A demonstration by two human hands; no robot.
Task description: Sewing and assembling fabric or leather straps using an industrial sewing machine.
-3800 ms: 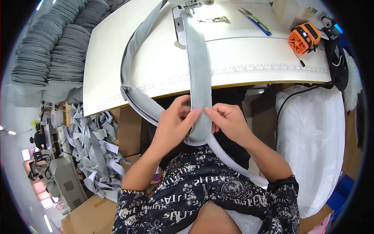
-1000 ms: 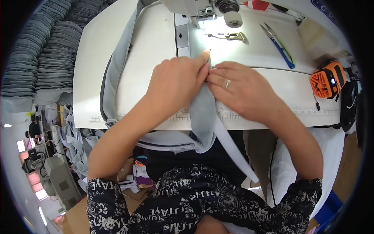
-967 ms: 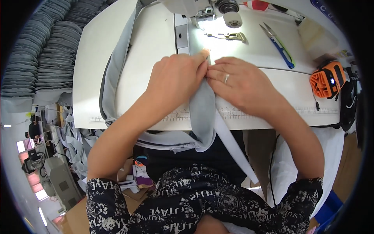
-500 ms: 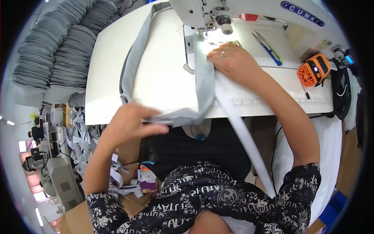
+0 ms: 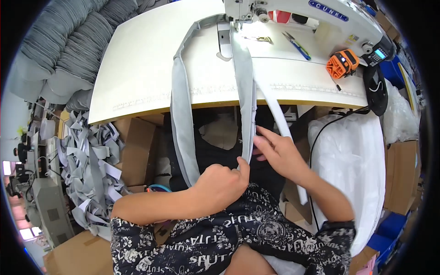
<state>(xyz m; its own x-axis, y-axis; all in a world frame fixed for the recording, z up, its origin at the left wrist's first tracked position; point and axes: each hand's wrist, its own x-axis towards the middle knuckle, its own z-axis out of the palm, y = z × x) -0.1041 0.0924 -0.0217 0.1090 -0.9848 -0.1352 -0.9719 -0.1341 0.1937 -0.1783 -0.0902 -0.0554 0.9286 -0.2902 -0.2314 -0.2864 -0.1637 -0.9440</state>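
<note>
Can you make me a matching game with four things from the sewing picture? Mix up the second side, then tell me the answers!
Things:
1. grey fabric strip
2. snips
3. boxy gadget
4. flat grey pieces

Clues:
A. orange and black
B. in rows at the picture's upper left
C. blue and green handles
D. at the left hand, in its grip

Right pairs: 1-D, 2-C, 3-A, 4-B
</note>
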